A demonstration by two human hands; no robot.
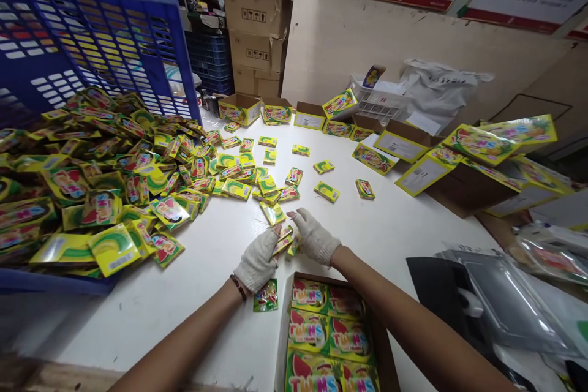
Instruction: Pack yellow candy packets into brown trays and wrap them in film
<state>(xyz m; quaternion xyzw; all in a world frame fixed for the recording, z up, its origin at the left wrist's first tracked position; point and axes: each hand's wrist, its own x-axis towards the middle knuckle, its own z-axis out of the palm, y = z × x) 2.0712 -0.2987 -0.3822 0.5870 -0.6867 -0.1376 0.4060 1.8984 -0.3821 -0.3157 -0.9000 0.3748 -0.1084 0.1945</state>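
My left hand [258, 262], in a white fingerless glove, is closed on small yellow-green packets [282, 241] over the white table. Facing it, my right hand [315, 236] in a matching glove has its fingers curled around another small packet [293, 247]; its grip is partly hidden. Just beyond the fingertips lies a loose packet [272, 213]. A flat green sachet [266, 296] rests below my left wrist. Under my right forearm stands an open carton [285, 334] holding rows of larger-looking "TWINS" packs [309, 329], face up.
A blue crate [184, 61] lies tipped at left, with a large heap of packets [105, 196] spilling onto the table [215, 318]. Open display boxes [404, 141] line the back and right. Clear plastic trays [509, 300] sit at right. Cardboard cartons [257, 43] are stacked behind.
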